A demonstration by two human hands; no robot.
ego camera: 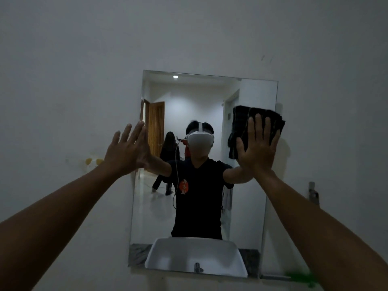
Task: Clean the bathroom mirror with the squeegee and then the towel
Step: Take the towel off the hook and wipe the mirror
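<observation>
Dim room, grey wall (pixel 63 59), frameless mirror (pixel 247 206) above a sink, which shows in its lower edge. Right hand (pixel 257 149) flat, fingers spread, pressing dark towel (pixel 241 122) onto the glass at upper right edge. Left hand (pixel 128 151) open, empty, fingertips at the mirror's left edge.

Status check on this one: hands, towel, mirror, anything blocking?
Left hand open, flat at the mirror left edge. Right hand open, pressing the dark towel on the glass, upper right. No squeegee in view. Nothing blocking.
</observation>
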